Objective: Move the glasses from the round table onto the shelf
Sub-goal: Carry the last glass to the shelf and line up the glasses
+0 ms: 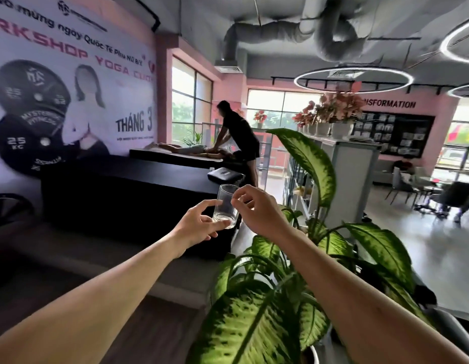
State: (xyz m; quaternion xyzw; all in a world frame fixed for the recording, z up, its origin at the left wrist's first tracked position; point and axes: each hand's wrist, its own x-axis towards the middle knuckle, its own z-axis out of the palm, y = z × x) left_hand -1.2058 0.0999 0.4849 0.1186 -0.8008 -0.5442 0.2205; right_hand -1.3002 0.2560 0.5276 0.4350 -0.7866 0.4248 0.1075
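Note:
A clear, empty glass tumbler (pixel 225 207) is held upright in mid-air in front of me. My left hand (pixel 199 225) cups its lower part, with the thumb on the left side and the fingers under the base. My right hand (pixel 257 211) pinches the rim from the right with thumb and forefinger. A white shelf unit (pixel 359 166) stands further back on the right, beyond the glass. Its open shelves face left and flower pots line its top. No round table near me is in view.
A large potted plant (pixel 267 298) with broad green leaves fills the lower right, under my right arm. Black padded benches (pixel 123 195) stand to the left. At the far bench, a person (pixel 238 135) bends over someone lying down. Chairs and tables (pixel 427 190) stand far right.

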